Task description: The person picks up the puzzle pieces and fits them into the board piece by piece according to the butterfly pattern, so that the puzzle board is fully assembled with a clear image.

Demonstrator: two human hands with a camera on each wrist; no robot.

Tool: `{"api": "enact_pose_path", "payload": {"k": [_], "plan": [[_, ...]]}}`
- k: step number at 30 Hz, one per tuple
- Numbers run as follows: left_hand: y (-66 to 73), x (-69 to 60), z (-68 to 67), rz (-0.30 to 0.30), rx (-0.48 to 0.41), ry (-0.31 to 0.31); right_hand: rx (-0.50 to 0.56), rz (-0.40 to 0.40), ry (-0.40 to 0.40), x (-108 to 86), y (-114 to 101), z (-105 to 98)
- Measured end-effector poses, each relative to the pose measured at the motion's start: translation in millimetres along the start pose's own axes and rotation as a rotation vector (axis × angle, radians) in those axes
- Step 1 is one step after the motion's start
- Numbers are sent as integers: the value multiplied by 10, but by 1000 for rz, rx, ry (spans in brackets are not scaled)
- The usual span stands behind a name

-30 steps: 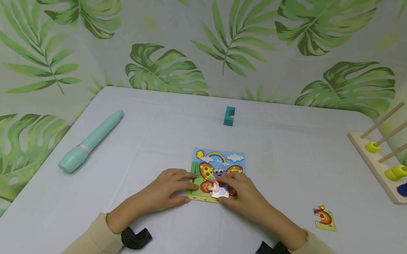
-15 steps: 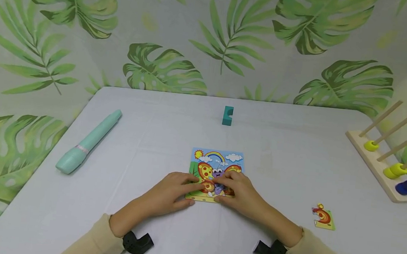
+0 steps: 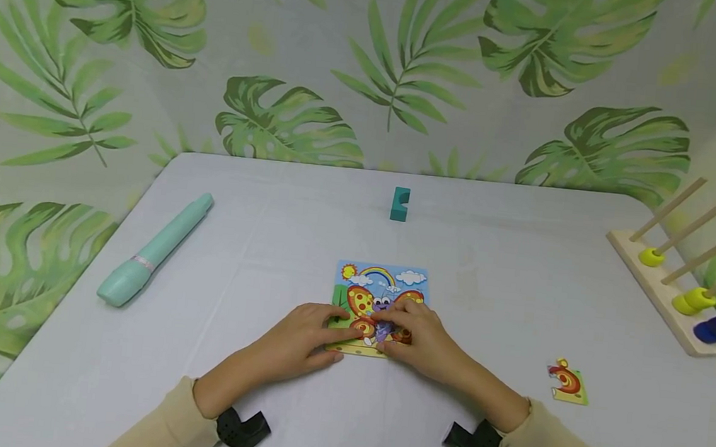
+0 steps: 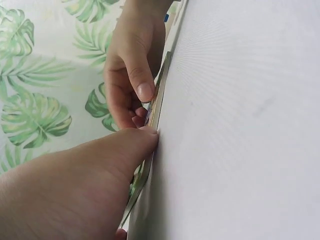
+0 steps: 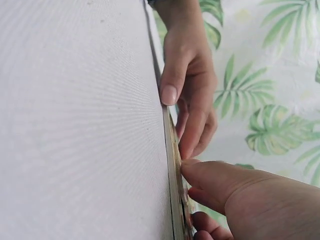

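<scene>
A square butterfly jigsaw puzzle [image 3: 355, 350] lies flat on the table between both hands. My right hand [image 3: 427, 339] pinches a puzzle piece [image 3: 382, 333] with purple on it, at the lower middle of the picture; its fingers hide part of the right side. On the left part of the puzzle, the fingers of my left hand [image 3: 297, 339] rest nearly straight, thumb by the front edge. In the left wrist view, the right hand [image 4: 132, 55] is low over the board. A loose puzzle piece [image 3: 569, 382] with a red-orange swirl lies off to the right.
A mint-green microphone-shaped object [image 3: 157, 248] lies at the left. A small teal block [image 3: 400, 204] is near the back edge. At the right stands a wooden peg stacker [image 3: 659, 292] with yellow and blue beads. A leaf-patterned cloth [image 3: 297, 48] hangs behind.
The piece in my right hand has gone from tilted, showing a shiny surface, to lying nearly flat in the puzzle. My left fingers have slid slightly right over the picture.
</scene>
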State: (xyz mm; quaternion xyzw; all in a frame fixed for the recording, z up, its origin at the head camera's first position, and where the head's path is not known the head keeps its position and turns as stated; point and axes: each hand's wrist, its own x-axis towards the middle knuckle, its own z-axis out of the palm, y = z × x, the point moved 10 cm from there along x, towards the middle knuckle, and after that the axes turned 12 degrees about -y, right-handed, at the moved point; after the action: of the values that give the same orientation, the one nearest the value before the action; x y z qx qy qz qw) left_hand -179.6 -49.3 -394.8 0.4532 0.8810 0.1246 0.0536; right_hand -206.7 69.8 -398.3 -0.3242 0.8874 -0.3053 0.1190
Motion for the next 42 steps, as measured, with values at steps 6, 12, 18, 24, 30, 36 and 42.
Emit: {"api": "enact_pose_path", "payload": {"k": [6,12,18,24,30,36,42], "plan": [[-13,2,7,-14,-11,-9,25,-13,-12,12,-7,-14],[-26,24,17,-38,-7,-34,14,-6,-24,23,-4,-5],[-24,62,40,-24,-2,-71,15,8,-37,53,22,9],[9,83,62,3,34,-100,32,6,-42,46,30,7],[16,108,41,-12,38,-121,78,-15,-15,41,45,-22],[27,131,15,-13,30,-124,84,-10,-2,45,69,-41],[55,131,6,26,13,-108,104,10,-30,44,87,-48]]}}
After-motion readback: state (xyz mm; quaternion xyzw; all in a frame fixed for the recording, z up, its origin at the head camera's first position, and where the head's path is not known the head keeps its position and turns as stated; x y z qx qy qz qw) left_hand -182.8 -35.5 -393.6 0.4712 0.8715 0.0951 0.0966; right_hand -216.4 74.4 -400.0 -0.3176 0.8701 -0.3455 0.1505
